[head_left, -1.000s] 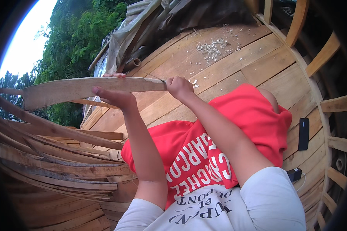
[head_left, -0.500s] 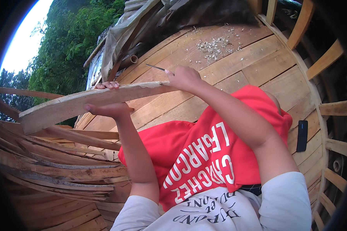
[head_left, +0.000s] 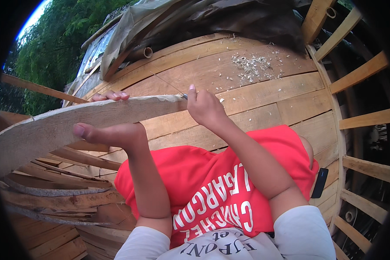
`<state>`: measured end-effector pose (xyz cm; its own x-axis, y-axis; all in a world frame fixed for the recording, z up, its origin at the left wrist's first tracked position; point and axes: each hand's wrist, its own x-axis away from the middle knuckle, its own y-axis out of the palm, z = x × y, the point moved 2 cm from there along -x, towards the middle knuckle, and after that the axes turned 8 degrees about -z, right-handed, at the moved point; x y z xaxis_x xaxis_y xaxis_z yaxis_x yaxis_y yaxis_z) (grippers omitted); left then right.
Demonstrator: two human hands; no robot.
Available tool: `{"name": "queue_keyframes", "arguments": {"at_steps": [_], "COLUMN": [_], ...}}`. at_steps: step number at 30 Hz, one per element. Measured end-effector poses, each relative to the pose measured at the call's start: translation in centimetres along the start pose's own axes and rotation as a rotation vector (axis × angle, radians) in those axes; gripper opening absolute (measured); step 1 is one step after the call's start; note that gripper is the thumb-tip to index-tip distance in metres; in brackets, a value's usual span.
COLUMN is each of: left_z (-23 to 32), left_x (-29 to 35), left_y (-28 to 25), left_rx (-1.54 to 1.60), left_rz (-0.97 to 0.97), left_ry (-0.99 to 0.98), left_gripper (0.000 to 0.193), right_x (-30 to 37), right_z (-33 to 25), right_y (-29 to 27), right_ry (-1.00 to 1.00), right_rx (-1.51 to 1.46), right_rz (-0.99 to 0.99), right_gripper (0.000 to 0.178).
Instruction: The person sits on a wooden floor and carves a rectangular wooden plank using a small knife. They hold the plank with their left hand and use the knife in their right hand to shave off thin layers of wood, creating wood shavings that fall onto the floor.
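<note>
A long, curved wooden plank [head_left: 60,121] stands on edge at the left, its right end near the middle of the view. My left hand [head_left: 117,132] grips it from below, thumb along the near face and fingertips over the top edge. My right hand [head_left: 206,106] is closed in a fist around a thin-bladed knife [head_left: 165,81] at the plank's right end. The narrow blade points up and left; the fist hides most of the handle. Pale, freshly cut wood shows on the plank beside the blade.
Wood shavings [head_left: 251,67] lie scattered on the plank floor [head_left: 299,95]. Upright wooden ribs [head_left: 366,121] line the right side, near a dark phone-like slab [head_left: 319,183]. Rough boards [head_left: 60,199] are stacked at lower left. Grey sheeting [head_left: 134,30] and a bamboo pole [head_left: 147,52] are at the far side.
The plank now reaches farther left and looks larger. My right hand has shifted down and slightly left, and the knife's blade tilts more steeply. The whole view has turned a little.
</note>
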<state>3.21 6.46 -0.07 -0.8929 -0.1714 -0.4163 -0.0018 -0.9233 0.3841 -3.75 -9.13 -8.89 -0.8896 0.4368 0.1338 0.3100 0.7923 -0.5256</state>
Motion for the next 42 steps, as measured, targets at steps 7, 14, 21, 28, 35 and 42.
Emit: {"name": "queue_keyframes", "arguments": {"at_steps": [7, 14, 21, 28, 35, 42], "left_z": [0.1, -0.6, -0.5, -1.1, -1.3, -1.9], "left_x": [-0.5, -1.2, -0.6, 0.2, 0.2, -2.1], "left_y": [-1.9, -1.7, -0.8, -1.3, -1.6, -3.9], "left_rx": [-0.015, -0.03, 0.045, 0.146, 0.275, 0.374], "left_rz": [0.049, 0.04, -0.048, -0.127, -0.298, -0.29], "left_ry": [-0.017, 0.004, -0.034, -0.072, -0.097, -0.123], "left_gripper": [0.086, 0.085, 0.085, 0.086, 0.085, 0.084], "right_x": [0.5, -0.8, -1.9, -1.6, -0.5, -0.3], "right_z": [-3.7, 0.5, 4.0, 6.0, 2.2, 1.8], "right_y": [-1.7, 1.7, 2.3, 2.1, 1.7, 2.0], "right_ry": [0.0, 0.035, 0.012, 0.174, 0.103, 0.151], "right_rx": [0.045, 0.294, 0.351, 0.394, 0.327, 0.238], "right_rz": [-0.085, 0.037, 0.074, -0.037, -0.083, -0.023], "right_gripper": [0.053, 0.052, 0.054, 0.05, 0.05, 0.049]}}
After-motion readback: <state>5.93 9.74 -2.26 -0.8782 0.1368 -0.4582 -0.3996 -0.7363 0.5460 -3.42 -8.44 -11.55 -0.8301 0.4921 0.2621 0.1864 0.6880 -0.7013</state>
